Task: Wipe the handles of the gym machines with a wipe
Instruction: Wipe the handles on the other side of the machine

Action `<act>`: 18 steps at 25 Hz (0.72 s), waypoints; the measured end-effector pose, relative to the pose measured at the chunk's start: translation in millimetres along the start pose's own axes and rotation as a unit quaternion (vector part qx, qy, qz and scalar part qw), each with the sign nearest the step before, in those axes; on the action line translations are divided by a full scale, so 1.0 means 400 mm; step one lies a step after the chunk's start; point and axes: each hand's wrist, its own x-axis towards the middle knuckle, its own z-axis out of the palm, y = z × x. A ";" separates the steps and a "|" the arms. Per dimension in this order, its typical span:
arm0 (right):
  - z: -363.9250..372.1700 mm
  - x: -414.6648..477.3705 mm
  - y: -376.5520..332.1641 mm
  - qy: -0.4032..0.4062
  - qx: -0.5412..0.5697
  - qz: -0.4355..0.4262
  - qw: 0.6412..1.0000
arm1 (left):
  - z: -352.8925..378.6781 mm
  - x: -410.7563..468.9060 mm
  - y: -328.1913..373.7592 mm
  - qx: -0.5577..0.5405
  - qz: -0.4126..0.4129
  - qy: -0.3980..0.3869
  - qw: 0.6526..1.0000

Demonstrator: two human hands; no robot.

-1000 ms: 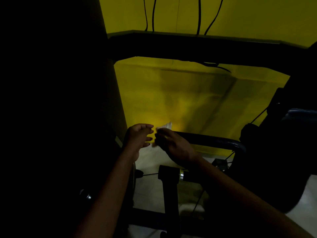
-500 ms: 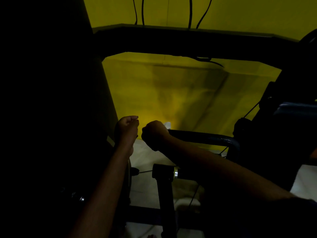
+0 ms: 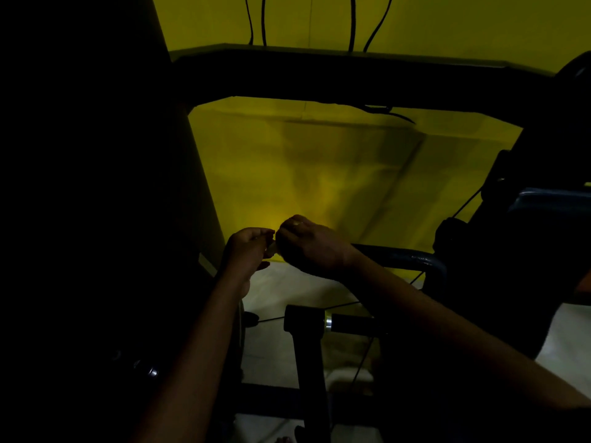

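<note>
Yellow wall (image 3: 319, 161) open behind; left hand (image 3: 248, 247), right hand (image 3: 310, 246) seemingly pinch wipe (image 3: 271, 249).

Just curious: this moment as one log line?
left hand, right hand: pinching small pale wipe | dark tubular handle: not gripped

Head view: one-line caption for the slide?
In dim light, left hand and right hand pinch a small pale wipe beside a dark machine handle, yellow wall behind.

Single view, head-worn, wide-angle. It faces forward and down, at close range. The left hand (image 3: 248, 251) and right hand (image 3: 311, 247) meet at frame centre. The wall (image 3: 319, 171) fills the upper frame; the floor (image 3: 287, 289) shows lower centre. The left third is too dark to read.
</note>
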 end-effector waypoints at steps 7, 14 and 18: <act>-0.046 -0.098 -0.023 0.039 0.048 0.170 0.984 | 0.018 -0.006 0.009 -0.004 0.043 -0.049 0.998; 0.015 -0.158 -0.007 0.123 -0.103 0.008 0.987 | 0.001 -0.002 0.020 0.004 0.026 -0.078 0.997; -0.009 -0.119 -0.060 0.146 -0.098 0.119 0.977 | -0.006 0.001 0.018 0.063 0.070 -0.087 0.992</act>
